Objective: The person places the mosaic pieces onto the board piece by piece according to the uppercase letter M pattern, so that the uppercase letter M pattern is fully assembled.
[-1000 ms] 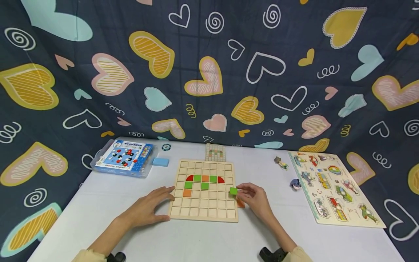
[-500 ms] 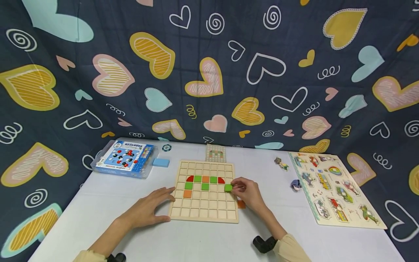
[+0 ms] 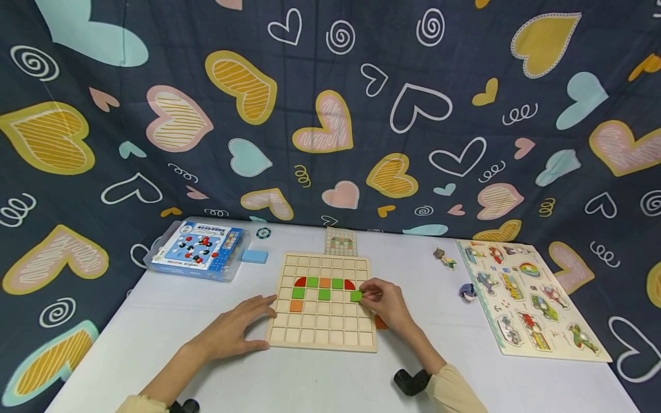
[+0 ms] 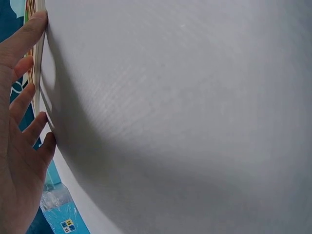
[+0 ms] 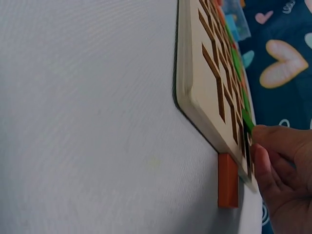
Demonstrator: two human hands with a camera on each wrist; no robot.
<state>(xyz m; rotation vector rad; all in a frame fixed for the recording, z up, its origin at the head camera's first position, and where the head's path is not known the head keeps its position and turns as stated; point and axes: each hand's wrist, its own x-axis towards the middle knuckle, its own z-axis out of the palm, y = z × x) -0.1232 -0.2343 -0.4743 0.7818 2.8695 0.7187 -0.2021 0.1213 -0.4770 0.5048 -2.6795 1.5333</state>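
A wooden grid board (image 3: 321, 332) lies on the white table, with red, green and orange tiles set in some of its squares. Between thumb and fingers, my right hand (image 3: 386, 303) pinches a green square tile (image 3: 356, 296) over the board's right side, just below a red rounded tile (image 3: 349, 284). The tile's edge also shows in the right wrist view, partly hidden by the fingers. My left hand (image 3: 238, 327) touches the board's left edge, its fingers spread. Beside the board's right edge, partly behind my right hand, sits an orange block (image 5: 227, 180).
A patterned card (image 3: 341, 242) lies behind the board. To the left are a plastic box (image 3: 196, 249), a light blue block (image 3: 255, 256) and a small round disc (image 3: 263, 233). On the right are a picture puzzle board (image 3: 532, 298) and small figures (image 3: 467, 292).
My right hand has moved left with the green tile, from the board's right edge to over a square near that edge. My left hand has stayed in place.
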